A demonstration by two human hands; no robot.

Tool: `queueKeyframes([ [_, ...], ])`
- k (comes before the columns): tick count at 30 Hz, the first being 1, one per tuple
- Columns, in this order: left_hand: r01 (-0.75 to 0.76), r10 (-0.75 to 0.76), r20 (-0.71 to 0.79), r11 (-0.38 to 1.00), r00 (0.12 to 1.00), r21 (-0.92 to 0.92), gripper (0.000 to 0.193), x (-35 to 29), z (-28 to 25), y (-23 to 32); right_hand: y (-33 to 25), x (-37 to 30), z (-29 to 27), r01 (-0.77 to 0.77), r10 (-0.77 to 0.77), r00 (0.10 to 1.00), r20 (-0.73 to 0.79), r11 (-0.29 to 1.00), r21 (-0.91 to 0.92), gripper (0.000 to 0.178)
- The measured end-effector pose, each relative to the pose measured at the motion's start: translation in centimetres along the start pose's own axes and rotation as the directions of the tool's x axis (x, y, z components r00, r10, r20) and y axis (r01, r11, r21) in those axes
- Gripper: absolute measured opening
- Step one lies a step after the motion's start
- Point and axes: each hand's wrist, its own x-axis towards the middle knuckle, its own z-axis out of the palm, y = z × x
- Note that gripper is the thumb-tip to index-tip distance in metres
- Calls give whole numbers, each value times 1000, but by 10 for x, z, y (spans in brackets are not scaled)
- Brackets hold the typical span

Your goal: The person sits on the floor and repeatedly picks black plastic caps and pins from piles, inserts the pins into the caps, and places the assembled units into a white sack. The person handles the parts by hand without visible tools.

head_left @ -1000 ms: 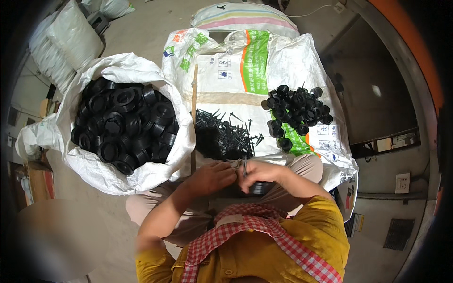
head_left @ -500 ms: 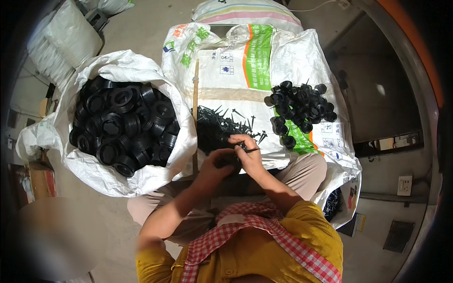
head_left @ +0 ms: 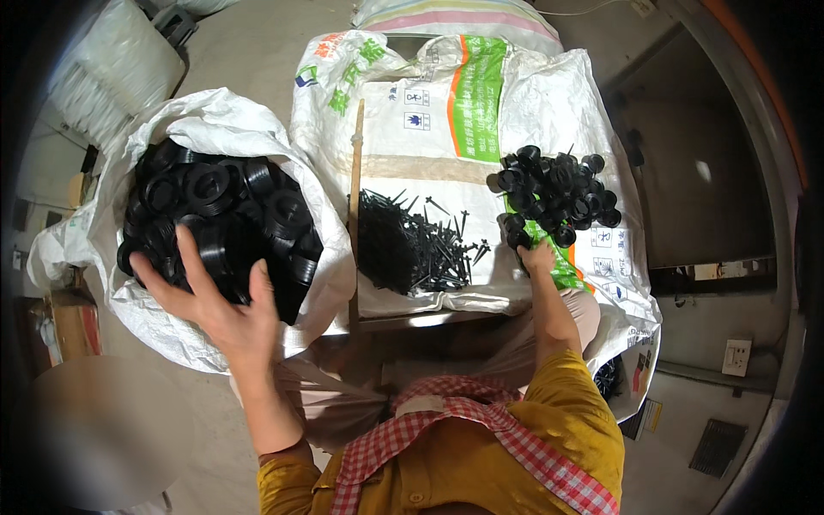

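Observation:
My left hand (head_left: 225, 313) reaches over an open white sack (head_left: 339, 296), its fingers spread above the black ribbed plastic caps (head_left: 206, 184) inside. Some of those caps are hidden behind it. At the near edge of a heap of small black round-headed plastic pieces (head_left: 558, 189) is my right hand (head_left: 539, 256). Its fingers are drawn together against the heap, and what they grip, if anything, is hidden. Between the hands lies a pile of thin black plastic spikes (head_left: 412, 245).
A flattened white woven sack (head_left: 412, 163) with green and orange print covers the work surface. A wooden stick (head_left: 355, 172) lies along its left side. Another white sack (head_left: 637, 343) holding black parts stands at the right. More full sacks (head_left: 116, 69) are at the far left.
My hands were together in front of me, working on a small black piece. They have parted: the left moved left over the sack, the right moved right to the heap.

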Motion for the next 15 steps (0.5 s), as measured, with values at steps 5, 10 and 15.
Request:
queueKeyframes([
  [5,-403,317,-255,788,914,-466,55,-70,22,26,-17,-14,22,352,-287,931,225,870,-345,30],
  [10,-203,608,280,603,743,-771,36,-87,36,58,-6,-31,53,432,-370,897,242,847,-309,33],
  [15,-90,619,461,653,636,-752,39,-108,60,53,-33,-53,13,470,-409,873,264,851,-234,52],
])
